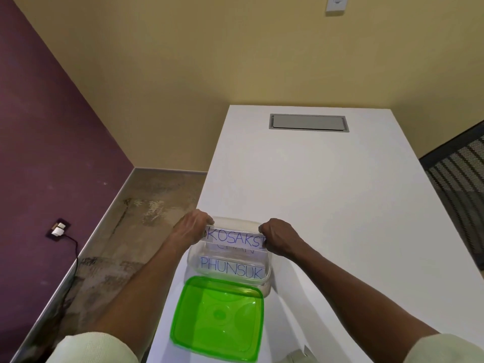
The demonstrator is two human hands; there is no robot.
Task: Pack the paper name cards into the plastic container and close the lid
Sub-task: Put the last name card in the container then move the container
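A clear plastic container (267, 280) stands on the white table near its front left corner. Three white name cards sit upright inside it. The far card (234, 237), with blue lettering, is pinched at its left end by my left hand (192, 227) and at its right end by my right hand (279, 238), over the container's far side. A middle card (235, 250) shows only partly behind it. The near card (231, 268) reads PHUNSUK. The translucent green lid (217, 318) lies flat on the table just in front of the container, touching its near edge.
The white table (327, 192) stretches away, with a grey cable hatch (309, 122) near its far end. Its left edge runs right beside the container. A black mesh chair back (461, 179) stands at the right. A wall socket with a cable (59, 229) is low on the purple wall.
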